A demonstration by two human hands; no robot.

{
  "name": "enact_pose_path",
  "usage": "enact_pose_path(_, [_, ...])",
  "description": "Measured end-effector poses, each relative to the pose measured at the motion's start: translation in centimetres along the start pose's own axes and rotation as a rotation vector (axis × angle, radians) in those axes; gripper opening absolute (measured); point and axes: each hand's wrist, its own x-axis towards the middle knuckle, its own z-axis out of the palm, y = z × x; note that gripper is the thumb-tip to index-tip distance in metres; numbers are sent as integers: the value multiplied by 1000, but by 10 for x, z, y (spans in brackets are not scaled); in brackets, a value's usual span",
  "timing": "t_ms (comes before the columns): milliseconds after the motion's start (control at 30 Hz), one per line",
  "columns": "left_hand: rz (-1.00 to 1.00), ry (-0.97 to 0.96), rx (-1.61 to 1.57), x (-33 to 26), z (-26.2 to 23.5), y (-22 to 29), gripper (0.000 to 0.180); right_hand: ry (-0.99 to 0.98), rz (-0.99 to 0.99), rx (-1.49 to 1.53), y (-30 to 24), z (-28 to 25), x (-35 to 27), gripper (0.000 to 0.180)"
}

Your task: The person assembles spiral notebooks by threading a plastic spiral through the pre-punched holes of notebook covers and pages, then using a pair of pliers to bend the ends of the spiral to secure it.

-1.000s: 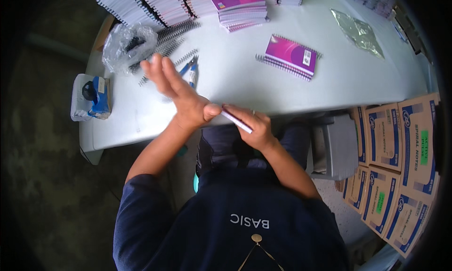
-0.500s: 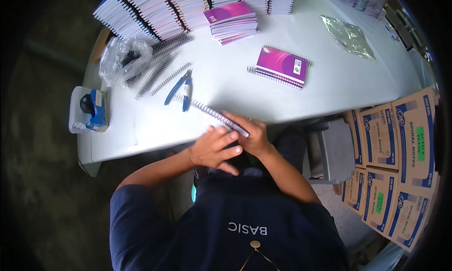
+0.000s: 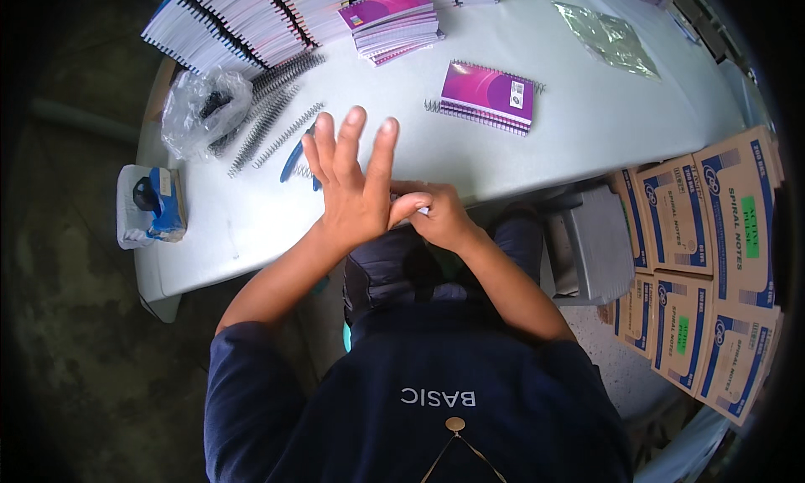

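My left hand (image 3: pixel 348 177) is raised in front of the notebook with its fingers spread and nothing in them. Its thumb reaches across toward my right hand (image 3: pixel 440 219). My right hand is closed around a small spiral notebook (image 3: pixel 424 210), of which only a pale bit shows. Past my left fingers a short end of wire coil (image 3: pixel 303 172) is visible. Blue-handled cutting pliers (image 3: pixel 292 161) lie just beyond, partly covered by my left hand.
Loose spiral coils (image 3: pixel 267 122) lie beside a clear plastic bag (image 3: pixel 204 114). Purple notebooks (image 3: pixel 487 96) and a taller stack (image 3: pixel 392 26) rest farther back, before a row of bound books (image 3: pixel 243 22). A blue box (image 3: pixel 169 206) stands left; cartons (image 3: pixel 738 223) are piled right.
My left hand has lifted and turned with its fingers spreading upward, now hiding most of the coil and part of the pliers. My right hand keeps its hold on the notebook. The view has shifted slightly.
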Motion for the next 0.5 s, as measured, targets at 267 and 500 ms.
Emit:
enact_pose_path(267, [58,-33,-245,-53,8,14,80,81,24,115,2,-3,9,29])
enact_pose_path(500, [5,-572,-427,36,-26,-3,29,65,84,117,9,-8,8,20])
